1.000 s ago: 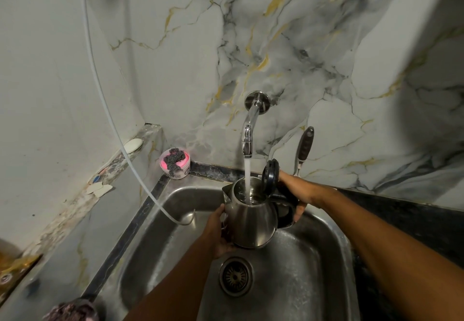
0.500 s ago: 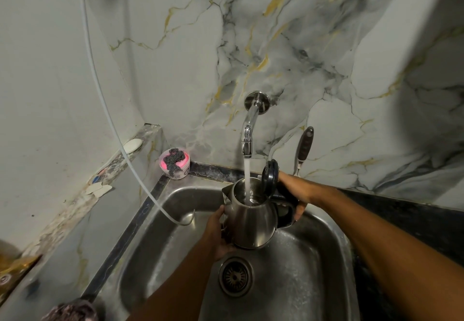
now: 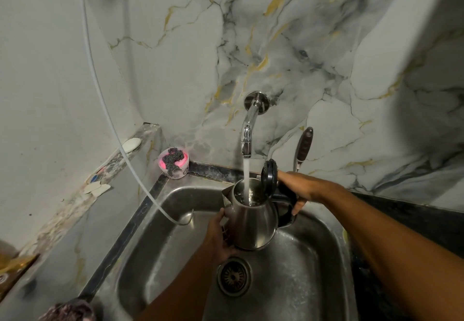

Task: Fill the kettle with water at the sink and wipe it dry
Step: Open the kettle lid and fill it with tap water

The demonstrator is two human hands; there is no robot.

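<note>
A steel kettle with a black handle is held upright over the steel sink. Its black lid stands flipped open. Water runs from the chrome wall tap straight into the kettle's mouth. My left hand cups the kettle's lower left side and base. My right hand grips the black handle on the right, behind the open lid.
The drain lies just below the kettle. A pink tub with a dark scrubber sits at the sink's back left corner. A thin white hose hangs into the basin. A dark-handled utensil leans against the marble wall. Dark counter runs right.
Hardly anything differs. Water keeps running into the kettle, and both hands hold it in the same place.
</note>
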